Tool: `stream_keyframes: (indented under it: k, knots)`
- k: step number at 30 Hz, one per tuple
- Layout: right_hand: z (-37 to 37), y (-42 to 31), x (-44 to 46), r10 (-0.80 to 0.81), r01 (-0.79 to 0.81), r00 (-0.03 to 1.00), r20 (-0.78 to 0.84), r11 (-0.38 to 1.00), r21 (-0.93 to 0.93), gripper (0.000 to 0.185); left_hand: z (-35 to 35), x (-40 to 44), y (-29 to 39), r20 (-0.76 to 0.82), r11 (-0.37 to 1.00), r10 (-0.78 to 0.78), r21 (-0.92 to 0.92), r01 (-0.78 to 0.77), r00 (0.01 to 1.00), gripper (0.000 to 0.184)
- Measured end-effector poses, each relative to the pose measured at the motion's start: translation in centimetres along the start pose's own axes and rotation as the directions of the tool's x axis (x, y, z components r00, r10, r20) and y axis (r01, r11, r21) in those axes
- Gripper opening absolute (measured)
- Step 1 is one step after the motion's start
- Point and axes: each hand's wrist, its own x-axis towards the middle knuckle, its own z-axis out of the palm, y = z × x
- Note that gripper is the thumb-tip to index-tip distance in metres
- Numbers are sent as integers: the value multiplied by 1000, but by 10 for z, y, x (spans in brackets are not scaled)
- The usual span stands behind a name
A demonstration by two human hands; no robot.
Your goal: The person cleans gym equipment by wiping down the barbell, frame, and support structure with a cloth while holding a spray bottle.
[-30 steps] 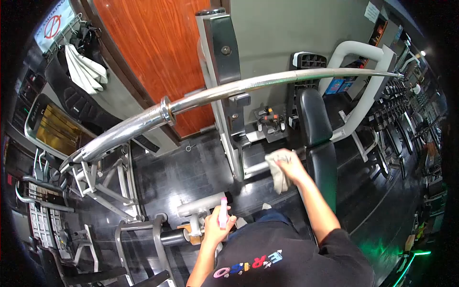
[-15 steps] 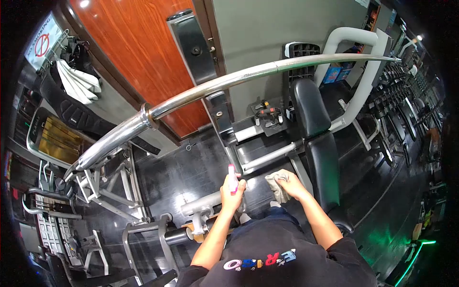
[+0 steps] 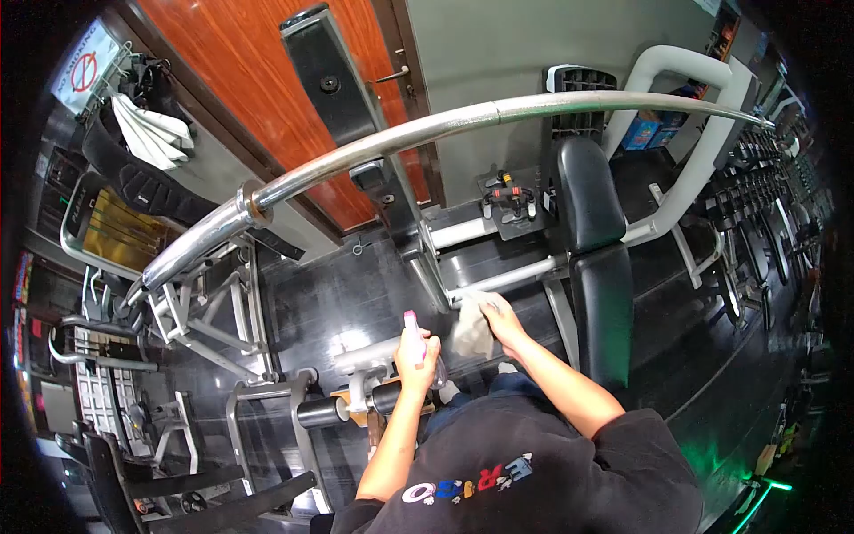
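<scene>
My left hand [image 3: 416, 356] is closed around a spray bottle with a pink-and-white head [image 3: 412, 332]; part of its clear body shows beside the palm. Just to the right, my right hand [image 3: 501, 322] grips a beige cloth [image 3: 472, 329] that hangs down from the fingers. The two hands are apart, in front of my torso. Beyond them a long metal barbell [image 3: 427, 129] crosses the view, resting against a rack upright [image 3: 331, 80]. A black padded bench [image 3: 589, 200] stands to the right of my right hand.
Grey-framed machines with black rollers [image 3: 322, 411] stand at the lower left. A white towel [image 3: 147, 129] hangs at the upper left near a wooden door [image 3: 240, 71]. Dumbbell racks [image 3: 756, 187] line the right side. Small equipment [image 3: 511, 203] lies near the wall.
My right hand with the cloth has moved left, closer to my left hand. My left hand still holds the bottle, and rose before shifting slightly left. The view has shifted too.
</scene>
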Motion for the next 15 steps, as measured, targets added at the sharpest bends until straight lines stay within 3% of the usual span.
stream_keyframes:
  k: [3, 4, 7, 9, 10, 11, 13, 14, 15]
  knots:
    - [35, -21, 22, 63, -45, 997, -39, 933, 358, 21, -9, -16, 19, 63, 982, 81, 163, -90, 995, 30]
    - [48, -37, 24, 100, -96, 995, 12, 908, 407, 25, -12, -22, 36, 94, 989, 47, 138, -60, 994, 33]
    - [94, -40, 55, 58, -3, 995, -75, 815, 580, 24, -27, -44, 29, 73, 992, 37, 120, -46, 997, 38]
    - [123, -55, 65, -16, 99, 988, -155, 831, 547, 26, -43, -62, 19, 56, 997, -4, 76, 0, 998, 43]
    - [135, -52, 76, -165, 238, 961, -221, 902, 359, 27, -51, -70, 16, 32, 998, 2, 57, -4, 999, 44]
    - [150, -45, 82, -174, 277, 924, -340, 918, 283, 27, -59, -78, 13, 9, 999, 7, 40, -7, 1000, 45]
    - [149, -30, 73, -361, 334, 888, -285, 932, -140, 28, -76, -94, 7, -10, 999, -19, 39, 19, 1000, 47]
    - [144, -23, 73, -362, 336, 886, -290, 932, -138, 28, -86, -100, -1, 12, 998, -30, 49, 30, 999, 56]
    - [135, -5, 80, -320, 309, 935, -153, 947, -89, 29, -92, -102, -6, 34, 997, -44, 58, 42, 998, 65]
